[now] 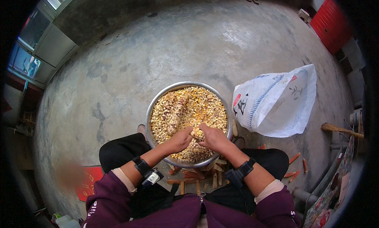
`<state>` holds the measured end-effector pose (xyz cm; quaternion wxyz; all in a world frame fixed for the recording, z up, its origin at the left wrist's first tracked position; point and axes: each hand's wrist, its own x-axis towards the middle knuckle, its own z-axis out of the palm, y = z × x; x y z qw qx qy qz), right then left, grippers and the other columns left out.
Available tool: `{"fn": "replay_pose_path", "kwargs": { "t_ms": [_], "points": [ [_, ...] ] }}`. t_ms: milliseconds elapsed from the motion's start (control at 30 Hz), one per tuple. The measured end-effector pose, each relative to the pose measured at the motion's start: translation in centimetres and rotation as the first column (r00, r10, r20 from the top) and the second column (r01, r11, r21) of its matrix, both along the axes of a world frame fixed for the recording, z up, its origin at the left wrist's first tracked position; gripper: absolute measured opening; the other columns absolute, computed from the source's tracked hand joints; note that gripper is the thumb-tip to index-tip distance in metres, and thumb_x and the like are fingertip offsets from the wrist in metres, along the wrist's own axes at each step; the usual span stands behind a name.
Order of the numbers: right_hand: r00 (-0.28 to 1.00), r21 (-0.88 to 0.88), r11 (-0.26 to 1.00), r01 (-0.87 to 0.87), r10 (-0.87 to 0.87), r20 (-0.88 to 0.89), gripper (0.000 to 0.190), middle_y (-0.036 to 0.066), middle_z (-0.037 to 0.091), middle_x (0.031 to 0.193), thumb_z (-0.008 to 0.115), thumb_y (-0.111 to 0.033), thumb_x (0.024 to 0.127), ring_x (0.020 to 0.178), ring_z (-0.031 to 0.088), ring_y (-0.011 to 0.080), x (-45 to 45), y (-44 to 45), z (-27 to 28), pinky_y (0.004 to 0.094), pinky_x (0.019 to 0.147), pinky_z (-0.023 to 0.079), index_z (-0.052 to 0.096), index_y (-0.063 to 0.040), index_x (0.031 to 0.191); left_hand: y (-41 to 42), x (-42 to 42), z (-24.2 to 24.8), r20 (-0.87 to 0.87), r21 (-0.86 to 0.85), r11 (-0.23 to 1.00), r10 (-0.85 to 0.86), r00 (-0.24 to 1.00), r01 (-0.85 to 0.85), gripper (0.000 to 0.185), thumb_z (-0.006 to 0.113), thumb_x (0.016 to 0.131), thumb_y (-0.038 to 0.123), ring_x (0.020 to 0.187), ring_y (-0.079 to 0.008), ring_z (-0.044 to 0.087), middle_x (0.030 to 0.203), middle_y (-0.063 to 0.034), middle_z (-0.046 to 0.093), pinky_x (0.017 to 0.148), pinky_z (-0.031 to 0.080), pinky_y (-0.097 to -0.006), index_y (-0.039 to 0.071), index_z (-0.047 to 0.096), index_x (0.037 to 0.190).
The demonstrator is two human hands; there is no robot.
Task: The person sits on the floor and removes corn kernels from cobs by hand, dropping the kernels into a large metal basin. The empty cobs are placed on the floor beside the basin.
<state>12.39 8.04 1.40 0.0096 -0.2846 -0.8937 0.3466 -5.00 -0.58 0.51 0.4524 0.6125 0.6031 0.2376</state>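
A round metal basin (150, 109) full of loose corn kernels (213, 109) stands between my knees. Over its near half, my right hand (213, 139) grips an ear of corn (197, 134), of which only a short stretch shows between my hands. My left hand (181, 140) closes on the left side of that same ear. Ears with pale and purple kernels lie on the heap at the basin's left, one long ear (179, 112) among them. My fingertips are partly hidden by the ear and the backs of my hands.
Right of the basin, a white woven sack (260, 105) lies on the concrete floor. Stripped cobs (217, 179) are piled below the basin, and several reddish cobs (294, 158) lie to the right. A straw broom (340, 129) and red printed paper (87, 182) are farther out.
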Motion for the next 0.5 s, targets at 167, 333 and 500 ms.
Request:
{"fn": "replay_pose_path", "kwargs": {
  "t_ms": [167,333,500],
  "points": [
    [0.998,-0.026,1.0,-0.003,0.005,0.063,0.05,0.021,0.058,0.087,0.071,-0.018,0.064,0.083,0.057,0.0376,0.0,0.5,0.6,0.0449,0.068,0.045,0.039,-0.005,0.099,0.5,-1.5,0.7,0.39,-0.118,0.988,-0.044,0.92,0.097,0.034,0.039,0.091,0.027,0.073,-0.0097,0.041,0.084,-0.0009,0.047,0.061,0.037,-0.0248,0.002,0.044,0.115],
    [0.999,0.0,0.999,-0.033,0.033,0.013,0.046,0.021,0.058,0.084,0.07,-0.016,0.063,0.081,0.057,0.0387,0.0,0.4,0.7,0.0451,0.067,0.045,0.039,-0.004,0.096,0.5,-1.6,1.6,0.426,-0.216,0.966,-0.036,0.904,0.14,0.029,0.04,0.092,0.027,0.066,-0.0068,0.038,0.079,0.002,0.043,0.054,0.033,-0.0206,0.005,0.047,0.108],
    [0.997,0.001,0.998,-0.068,0.067,0.036,0.045,0.02,0.058,0.08,0.069,-0.015,0.063,0.079,0.057,0.0393,0.0,0.3,0.3,0.0452,0.066,0.045,0.04,-0.004,0.096,0.4,-1.4,1.6,0.256,-0.011,0.98,-0.19,0.948,0.199,0.029,0.038,0.092,0.025,0.07,-0.0133,0.043,0.079,-0.0039,0.045,0.062,0.039,-0.0276,0.002,0.044,0.108]
  ]
}}
